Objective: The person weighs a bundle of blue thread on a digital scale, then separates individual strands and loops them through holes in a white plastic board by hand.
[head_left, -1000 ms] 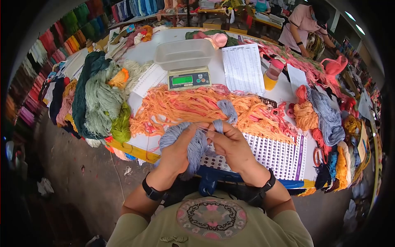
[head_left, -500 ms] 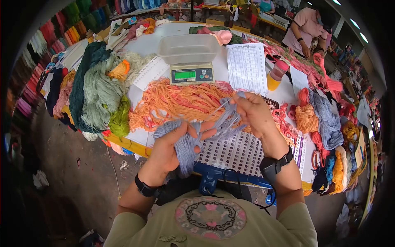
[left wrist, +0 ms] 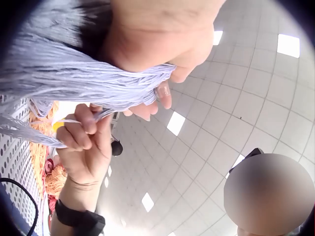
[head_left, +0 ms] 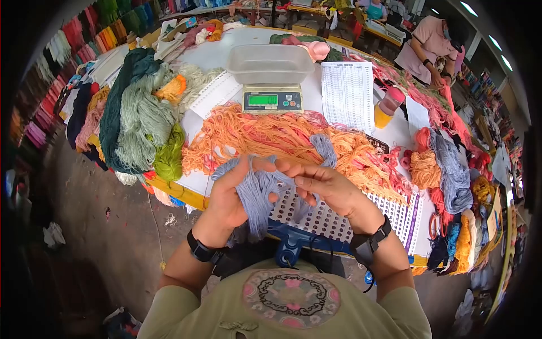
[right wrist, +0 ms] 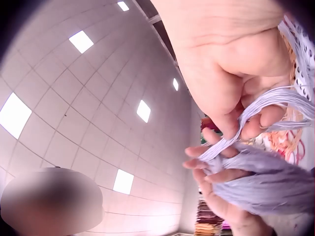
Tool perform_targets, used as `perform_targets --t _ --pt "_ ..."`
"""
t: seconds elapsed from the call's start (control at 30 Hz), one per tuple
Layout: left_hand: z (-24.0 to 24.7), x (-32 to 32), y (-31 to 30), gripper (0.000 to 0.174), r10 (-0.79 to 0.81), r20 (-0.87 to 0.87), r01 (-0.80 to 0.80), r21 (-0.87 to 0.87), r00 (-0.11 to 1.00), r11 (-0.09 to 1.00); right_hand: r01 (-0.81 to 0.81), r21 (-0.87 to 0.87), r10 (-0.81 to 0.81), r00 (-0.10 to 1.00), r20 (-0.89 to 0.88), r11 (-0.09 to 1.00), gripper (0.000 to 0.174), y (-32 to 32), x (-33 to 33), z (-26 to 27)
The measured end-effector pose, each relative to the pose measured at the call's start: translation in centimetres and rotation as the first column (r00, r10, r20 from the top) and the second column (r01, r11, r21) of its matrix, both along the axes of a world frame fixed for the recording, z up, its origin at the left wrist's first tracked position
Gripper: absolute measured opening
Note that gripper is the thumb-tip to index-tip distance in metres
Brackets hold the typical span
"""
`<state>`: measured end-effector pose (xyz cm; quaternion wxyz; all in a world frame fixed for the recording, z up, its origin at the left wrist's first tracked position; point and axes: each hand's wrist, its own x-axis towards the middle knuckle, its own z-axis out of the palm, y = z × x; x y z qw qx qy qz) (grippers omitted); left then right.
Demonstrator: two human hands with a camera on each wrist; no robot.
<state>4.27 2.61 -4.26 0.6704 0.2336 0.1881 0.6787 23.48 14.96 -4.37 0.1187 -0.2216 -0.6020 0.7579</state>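
A thick skein of blue-grey yarn [head_left: 255, 199] hangs through my left hand [head_left: 227, 199], its strands gathered between thumb and fingers. In the left wrist view the skein [left wrist: 78, 81] bunches up at the fingertips. Close beside it, my right hand [head_left: 333, 189] pinches a thin bundle of strands from the skein. That strand bundle [right wrist: 253, 110] loops between the right fingers and runs to the left hand's fingertips in the right wrist view. Both hands meet over the table's front edge. More blue-grey yarn [head_left: 323, 150] lies just beyond them on the orange yarn.
Orange and pink yarn [head_left: 254, 133] spreads across the table before a scale [head_left: 272, 100] carrying a clear plastic tub [head_left: 270, 63]. A perforated white board [head_left: 339, 223] lies under the right hand. Green skeins [head_left: 144, 121] pile at left; a printed sheet [head_left: 347, 93] and lidded jar [head_left: 389, 104] stand right.
The right hand drew strands away to the upper right half a second ago, and is now back beside the left hand. The left hand keeps hold of the skein.
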Motion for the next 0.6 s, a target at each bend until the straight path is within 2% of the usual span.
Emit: perform_targets --t 0.07,0.1,0.13,0.17,0.2,0.23,0.27,0.3,0.33,0.37,0.4,0.47,0.5,0.53,0.6 --pt "0.0 -0.2 0.2 0.055 -0.14 0.1 0.122 0.166 0.985 0.978 0.013 -0.027 -0.012 1.0 0.028 1.0 0.025 0.4 0.1 -1.6" --pt "-0.2 -0.2 0.2 0.055 -0.141 0.1 0.123 0.165 0.985 0.978 0.152 0.304 -0.194 0.975 0.112 0.94 0.023 0.0 -0.1 -2.2" --pt "-0.3 -0.1 0.1 0.058 -0.08 0.049 0.073 0.135 0.996 0.988 0.232 0.609 -0.383 0.915 0.128 0.758 0.021 -0.1 -0.2 -2.6" --pt "-0.4 -0.2 0.1 0.062 -0.02 -0.007 0.021 0.105 1.0 0.994 0.234 0.606 -0.382 0.915 0.127 0.76 0.021 0.0 -0.4 -2.8" --pt "-0.1 0.1 0.1 0.062 -0.02 -0.01 0.021 0.101 1.0 0.995 0.384 0.624 -0.432 0.898 -0.082 0.68 0.02 -0.1 -0.8 -2.1" --pt "0.5 0.7 0.2 0.064 0.055 -0.084 -0.05 0.054 0.995 0.997 0.531 0.606 -0.46 0.84 -0.287 0.592 0.019 -0.4 -1.1 -1.1" --pt "1.0 1.3 0.3 0.066 0.122 -0.161 -0.121 0.012 0.979 0.993 0.535 0.603 -0.464 0.838 -0.288 0.592 0.019 -1.1 -1.2 0.1" --pt "1.3 1.8 0.4 0.066 0.113 -0.167 -0.113 0.008 0.98 0.994 0.404 0.456 -0.371 0.914 -0.165 0.793 0.019 -2.0 -1.2 1.8" --pt "1.5 2.4 0.5 0.067 0.112 -0.254 -0.11 0.021 0.961 0.994 0.251 0.266 -0.241 0.968 -0.069 0.931 0.019 -2.9 -1.3 3.3" --pt "1.6 2.7 0.6 0.069 0.11 -0.338 -0.104 0.036 0.935 0.994 0.212 0.323 -0.167 0.973 -0.162 0.922 0.016 -3.7 -1.7 4.2" --pt "1.3 2.9 0.7 0.069 0.099 -0.342 -0.093 0.034 0.934 0.995 0.223 0.32 -0.177 0.97 -0.166 0.921 0.016 -3.9 -1.9 3.9" --pt "0.3 3.1 1.0 0.069 0.175 -0.519 -0.183 0.036 0.836 0.982 0.194 0.354 -0.179 0.981 -0.074 0.915 0.012 -3.8 -2.5 2.2" --pt "0.4 3.1 0.9 0.069 0.174 -0.52 -0.182 0.035 0.836 0.983 0.262 0.343 -0.199 0.958 -0.207 0.902 0.011 -3.6 -3.0 1.8" --pt "0.6 3.1 0.8 0.065 0.158 -0.477 -0.18 -0.001 0.865 0.984 0.262 0.343 -0.199 0.958 -0.208 0.902 0.011 -3.6 -2.7 1.7" --pt "0.6 2.9 0.6 0.062 0.149 -0.432 -0.181 -0.035 0.89 0.983 0.335 0.139 -0.308 0.934 -0.184 0.932 0.008 -3.7 -2.0 2.4"
